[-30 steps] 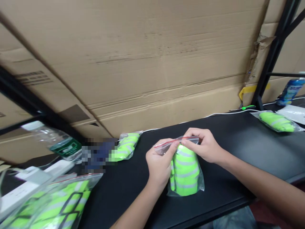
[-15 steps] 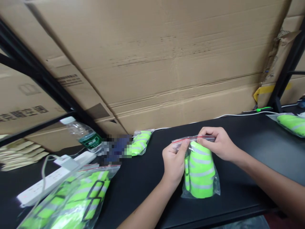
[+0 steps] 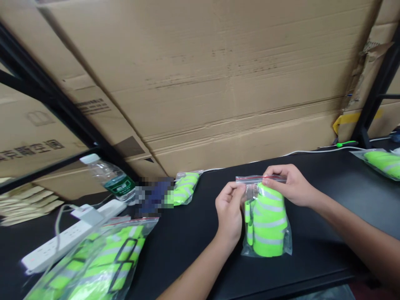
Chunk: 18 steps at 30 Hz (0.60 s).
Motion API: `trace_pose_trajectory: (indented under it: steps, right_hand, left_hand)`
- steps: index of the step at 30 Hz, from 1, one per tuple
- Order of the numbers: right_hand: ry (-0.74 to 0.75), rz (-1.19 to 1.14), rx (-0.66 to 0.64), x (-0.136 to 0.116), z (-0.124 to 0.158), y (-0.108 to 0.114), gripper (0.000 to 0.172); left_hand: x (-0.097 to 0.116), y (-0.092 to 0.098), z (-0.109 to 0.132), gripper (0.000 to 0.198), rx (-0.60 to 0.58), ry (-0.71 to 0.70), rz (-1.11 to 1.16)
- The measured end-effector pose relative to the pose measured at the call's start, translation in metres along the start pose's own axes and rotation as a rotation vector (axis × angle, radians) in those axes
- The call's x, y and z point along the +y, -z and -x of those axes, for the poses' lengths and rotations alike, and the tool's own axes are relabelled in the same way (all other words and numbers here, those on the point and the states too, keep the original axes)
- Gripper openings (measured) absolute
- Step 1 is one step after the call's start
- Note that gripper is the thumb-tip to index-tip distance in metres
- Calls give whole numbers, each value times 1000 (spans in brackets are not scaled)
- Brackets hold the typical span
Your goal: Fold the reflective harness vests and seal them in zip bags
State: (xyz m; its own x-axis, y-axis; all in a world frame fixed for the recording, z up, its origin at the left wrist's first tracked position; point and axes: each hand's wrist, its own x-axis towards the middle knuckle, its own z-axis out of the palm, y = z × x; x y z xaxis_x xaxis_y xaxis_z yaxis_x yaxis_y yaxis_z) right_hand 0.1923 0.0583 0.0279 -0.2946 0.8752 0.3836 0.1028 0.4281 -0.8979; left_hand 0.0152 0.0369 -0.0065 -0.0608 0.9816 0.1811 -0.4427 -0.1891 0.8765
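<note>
My left hand pinches bag left edge, right hand pinches red zip strip. Bag stands on bench. Folded vest inside seems light, soft; plastic probably slippery, better hold at strip.

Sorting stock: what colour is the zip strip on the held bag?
Red, on the clear bag; head view.

Between your fingers stands a clear zip bag, upright on the tabletop, with a red line along its sealing strip at the top. Inside it sits a rolled bright-green vest banded with grey reflective stripes, filling the bag from the bottom up to just below the strip. The strip runs level from your left fingers to your right fingers, which pinch it at its right end.
</note>
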Motion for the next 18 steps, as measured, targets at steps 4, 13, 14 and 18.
trace_pose_trajectory:
  steps: [4, 13, 14, 18]
  right_hand:
    - [-18, 1, -31, -1, 0, 1, 23]
    - [-66, -34, -27, 0, 2, 1, 26]
    - [-64, -40, -25, 0, 2, 1, 26]
    - [-43, -41, -21, -2, 3, 0, 25]
  left_hand:
    - [2, 0, -2, 27, 15, -41, -18]
    - [4, 2, 1, 26, 27, -176, -178]
    - [4, 2, 0, 26, 26, -166, -162]
    - [7, 4, -4, 24, -26, -78, -107]
